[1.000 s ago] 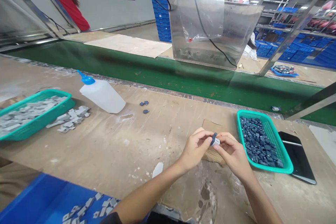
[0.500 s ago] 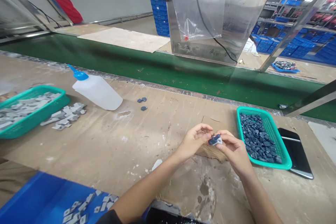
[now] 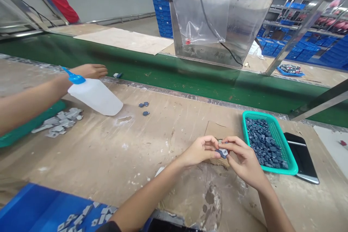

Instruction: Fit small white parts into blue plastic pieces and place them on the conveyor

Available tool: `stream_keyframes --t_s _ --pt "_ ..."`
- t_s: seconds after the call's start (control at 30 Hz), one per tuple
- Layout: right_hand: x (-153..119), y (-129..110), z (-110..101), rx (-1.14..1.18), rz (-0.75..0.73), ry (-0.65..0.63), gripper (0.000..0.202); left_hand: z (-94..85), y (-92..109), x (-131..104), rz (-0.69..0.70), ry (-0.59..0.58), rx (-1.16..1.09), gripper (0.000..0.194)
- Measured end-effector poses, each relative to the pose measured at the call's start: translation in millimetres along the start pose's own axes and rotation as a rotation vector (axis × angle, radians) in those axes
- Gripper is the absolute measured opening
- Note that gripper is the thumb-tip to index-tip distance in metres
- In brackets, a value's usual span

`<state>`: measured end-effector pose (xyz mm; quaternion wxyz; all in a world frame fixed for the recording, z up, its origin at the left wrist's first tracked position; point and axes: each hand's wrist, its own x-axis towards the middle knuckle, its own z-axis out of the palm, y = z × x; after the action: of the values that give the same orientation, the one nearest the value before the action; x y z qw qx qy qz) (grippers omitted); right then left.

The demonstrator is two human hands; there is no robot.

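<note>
Bare worktop (image 3: 103, 156) is stretching between the loose grey pieces (image 3: 61, 121) and the person's left forearm (image 3: 154, 185), leaving a low, open way for a hand. The white bottle (image 3: 96, 96) and a co-worker's arm (image 3: 40, 96) are blocking the far left, while the green basket of dark pieces (image 3: 292, 159) is standing close beside the right hand (image 3: 244, 159), hemming it in.

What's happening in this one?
Someone's left hand and right hand hold a small dark-blue and white piece between their fingertips, above the workbench. A basket of dark-blue parts is on the right. At the left, a co-worker's arm reaches past a white bottle toward the green strip.
</note>
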<state>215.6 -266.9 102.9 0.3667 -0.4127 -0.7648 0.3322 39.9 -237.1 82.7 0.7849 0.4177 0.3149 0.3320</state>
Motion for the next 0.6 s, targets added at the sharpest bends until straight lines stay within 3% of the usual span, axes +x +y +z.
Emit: stream_keyframes --t_s 0.17,0.23,0.37,0.6 --pt "2.1 10.9 -6.3 -0.028 0.03 0.058 0.022 -8.2 3.4 1.3 0.023 0.033 -0.057 0.05" --pt "4.6 18.0 -9.7 -0.072 0.033 0.089 0.018 -15.2 6.8 1.3 0.067 0.097 -0.112 0.053" --pt "10.2 30.9 -9.2 -0.266 0.013 0.006 0.016 -27.1 12.0 2.4 0.116 0.224 -0.155 0.049" --pt "14.0 48.7 7.0 -0.481 -0.058 -0.101 0.015 -25.2 11.3 2.5 0.08 0.188 -0.126 0.039"
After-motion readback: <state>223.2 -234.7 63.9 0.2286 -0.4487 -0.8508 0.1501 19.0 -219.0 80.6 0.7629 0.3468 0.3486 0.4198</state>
